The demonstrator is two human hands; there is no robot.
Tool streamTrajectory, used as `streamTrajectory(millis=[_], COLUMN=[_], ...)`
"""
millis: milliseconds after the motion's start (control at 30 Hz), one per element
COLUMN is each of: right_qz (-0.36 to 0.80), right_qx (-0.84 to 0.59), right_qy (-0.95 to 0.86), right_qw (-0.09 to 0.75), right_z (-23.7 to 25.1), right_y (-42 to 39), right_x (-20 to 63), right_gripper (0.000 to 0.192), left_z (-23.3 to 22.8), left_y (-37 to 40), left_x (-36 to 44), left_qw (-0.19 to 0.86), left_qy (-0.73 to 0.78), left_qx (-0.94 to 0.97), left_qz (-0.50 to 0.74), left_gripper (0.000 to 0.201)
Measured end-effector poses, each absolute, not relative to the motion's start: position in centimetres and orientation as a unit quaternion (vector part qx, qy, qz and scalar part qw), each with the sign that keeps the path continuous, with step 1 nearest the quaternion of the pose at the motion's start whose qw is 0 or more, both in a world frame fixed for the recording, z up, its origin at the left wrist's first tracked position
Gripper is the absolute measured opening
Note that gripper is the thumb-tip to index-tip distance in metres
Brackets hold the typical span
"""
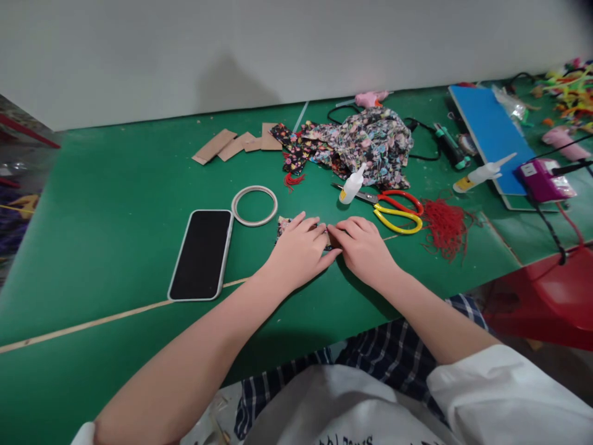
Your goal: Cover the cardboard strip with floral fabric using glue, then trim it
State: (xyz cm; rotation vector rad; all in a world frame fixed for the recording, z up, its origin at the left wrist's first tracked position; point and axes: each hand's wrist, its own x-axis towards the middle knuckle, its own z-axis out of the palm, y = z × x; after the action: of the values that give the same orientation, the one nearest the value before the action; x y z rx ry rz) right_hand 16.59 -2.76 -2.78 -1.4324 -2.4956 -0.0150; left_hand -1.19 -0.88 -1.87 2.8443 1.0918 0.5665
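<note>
A small piece of floral fabric [280, 227] lies on the green table, mostly hidden under my hands. Across its top rests my left hand [303, 244], fingers bent and pressed together over the cloth, thumb reaching right. My right hand [364, 247] pinches the piece's right end, where a bit of brown shows; its fingertips are close to the left thumb. Just beyond the hands stands a white glue bottle [351, 188] with a yellow label. It overlaps the blades of scissors [398, 211] with one red and one yellow handle.
A phone [201, 254] and a tape roll [254, 206] lie left. Behind are cardboard pieces [215, 146], crumpled floral cloth [375, 139] and a pink glue gun [370, 99]. Rightward are red threads [447, 227], another glue bottle [479, 177], a blue board [491, 133] and a purple corded device [544, 179].
</note>
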Motion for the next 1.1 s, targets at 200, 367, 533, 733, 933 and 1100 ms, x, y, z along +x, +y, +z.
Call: streamTrajectory(millis=[200, 367, 533, 733, 933, 1100], right_qz=[-0.005, 0.015, 0.067, 0.064, 0.051, -0.01], right_qx=[-0.499, -0.502, -0.495, -0.495, -0.484, -0.482], right_qy=[-0.858, -0.857, -0.843, -0.84, -0.851, -0.865], right_qw=[0.117, 0.12, 0.2, 0.211, 0.2, 0.139], right_z=[-2.5, -2.2, -1.8, -2.5, -2.9, -2.9], right_y=[-3.2, -3.1, -1.6, -1.0, -2.1, -2.7], right_x=[16.2, 16.3, 17.5, 18.2, 18.0, 18.2], right_gripper=[0.035, 0.036, 0.037, 0.041, 0.036, 0.034], left_z=[-1.7, -1.6, -1.7, -1.8, -1.7, -1.7], left_y=[-0.9, -1.1, -1.0, -0.9, -1.0, -1.0], left_x=[-1.0, -1.1, -1.2, -1.3, -1.2, -1.2], left_qw=[0.039, 0.053, 0.042, 0.036, 0.05, 0.051], left_qy=[0.355, 0.355, 0.342, 0.33, 0.342, 0.348], left_qx=[0.92, 0.921, 0.922, 0.925, 0.923, 0.92], left_qz=[0.163, 0.154, 0.175, 0.186, 0.172, 0.171], left_gripper=[0.04, 0.038, 0.035, 0.034, 0.036, 0.035])
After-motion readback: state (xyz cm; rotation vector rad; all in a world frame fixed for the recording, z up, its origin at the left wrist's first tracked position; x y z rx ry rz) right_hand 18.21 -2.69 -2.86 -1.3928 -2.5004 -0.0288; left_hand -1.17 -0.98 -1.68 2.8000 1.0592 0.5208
